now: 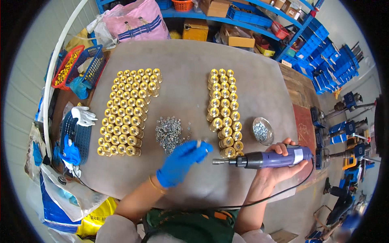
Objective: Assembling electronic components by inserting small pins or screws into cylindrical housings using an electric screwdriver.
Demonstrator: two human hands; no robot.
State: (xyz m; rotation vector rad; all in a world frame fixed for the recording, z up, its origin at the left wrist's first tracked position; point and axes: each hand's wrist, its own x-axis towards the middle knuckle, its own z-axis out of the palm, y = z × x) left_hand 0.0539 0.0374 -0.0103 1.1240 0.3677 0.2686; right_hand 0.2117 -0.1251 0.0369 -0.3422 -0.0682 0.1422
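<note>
My left hand (182, 160), in a blue glove, is closed in a pinch above the grey table, between the nuts and the right group of brass parts. What its fingertips hold, if anything, is too small to make out. In my right hand (277, 172), bare, lies a purple electric screwdriver (265, 159), held level with its socket bit pointing left towards the gloved fingers. A loose heap of small metal nuts (168, 133) lies just beyond the left hand. Rows of upright brass fittings (124, 119) stand on the left, and a narrower group of brass fittings (225, 117) on the right.
A round dish of small nuts (263, 131) sits beyond the screwdriver. Its black cord (279, 194) curves along the table's near edge. Plastic baskets (92, 65) and a white glove (84, 116) lie at the left. A pink sack (135, 22) and blue shelving (243, 24) stand behind.
</note>
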